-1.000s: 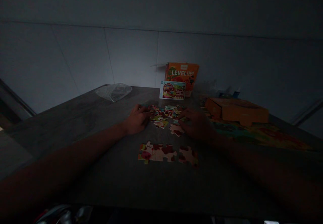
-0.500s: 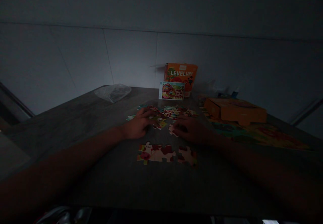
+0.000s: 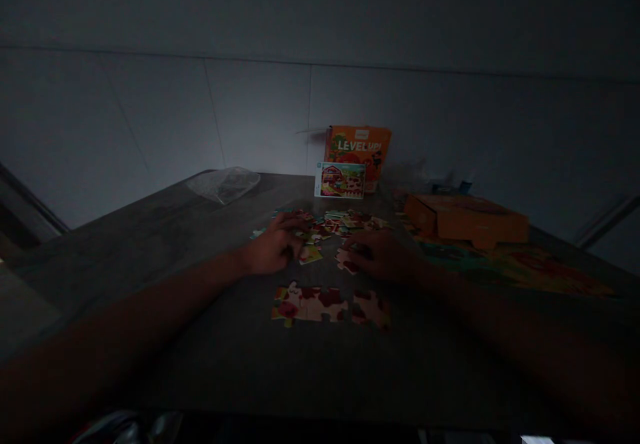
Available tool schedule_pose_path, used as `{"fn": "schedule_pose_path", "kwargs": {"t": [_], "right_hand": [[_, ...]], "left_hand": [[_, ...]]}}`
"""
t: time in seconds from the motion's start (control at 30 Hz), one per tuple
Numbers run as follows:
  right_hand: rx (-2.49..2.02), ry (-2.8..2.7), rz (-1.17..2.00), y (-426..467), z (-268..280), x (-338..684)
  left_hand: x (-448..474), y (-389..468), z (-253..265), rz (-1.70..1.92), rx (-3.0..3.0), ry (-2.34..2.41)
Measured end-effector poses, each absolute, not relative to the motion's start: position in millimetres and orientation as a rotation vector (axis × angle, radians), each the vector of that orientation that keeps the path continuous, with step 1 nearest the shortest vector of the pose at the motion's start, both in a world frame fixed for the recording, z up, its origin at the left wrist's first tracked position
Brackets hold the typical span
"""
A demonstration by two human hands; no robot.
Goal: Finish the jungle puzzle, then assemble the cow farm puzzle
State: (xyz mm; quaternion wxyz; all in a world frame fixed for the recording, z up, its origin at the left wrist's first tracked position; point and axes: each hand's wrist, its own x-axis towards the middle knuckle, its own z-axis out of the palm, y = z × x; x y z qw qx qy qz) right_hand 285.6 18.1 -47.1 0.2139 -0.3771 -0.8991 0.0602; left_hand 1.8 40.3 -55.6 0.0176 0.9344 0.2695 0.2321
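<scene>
My left hand point(image 3: 274, 244) rests at the near left of a loose heap of jigsaw pieces point(image 3: 345, 221), its fingers apart and reaching over them. A yellow-green puzzle piece point(image 3: 311, 255) lies under or against its lower fingertips. My right hand point(image 3: 383, 255) has curled fingers on a white-and-brown puzzle piece point(image 3: 345, 261) at the heap's near side. Closer to me, joined pieces form a cow's head and body point(image 3: 310, 303). Beside them, across a small gap, lies another cow-patterned section point(image 3: 371, 309). Dim light hides the exact finger contacts.
A picture card of a farm point(image 3: 340, 181) leans before an orange "LEVEL UP!" box point(image 3: 359, 144) by the wall. An orange carton point(image 3: 470, 221) stands at right on a colourful sheet point(image 3: 520, 267). A clear plastic bag point(image 3: 225, 184) lies at back left.
The yellow-green piece has shifted left and a little nearer, beside my left hand. The white-and-brown piece at my right hand has moved slightly toward me. The cow sections have stayed put.
</scene>
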Motion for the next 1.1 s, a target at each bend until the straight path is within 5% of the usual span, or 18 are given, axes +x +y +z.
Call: {"fn": "schedule_pose_path", "kwargs": {"t": [0.43,1.1], "right_hand": [[-1.533,-2.108,-0.275,48.9,-49.6,310.5],[-1.643,-2.236,-0.04,66.9,-65.7,319.0]], "left_hand": [[-1.5,46.1,-54.8,0.667,2.956,0.982],[-5.6,49.0,-64.5,0.659,2.942,1.071]]}}
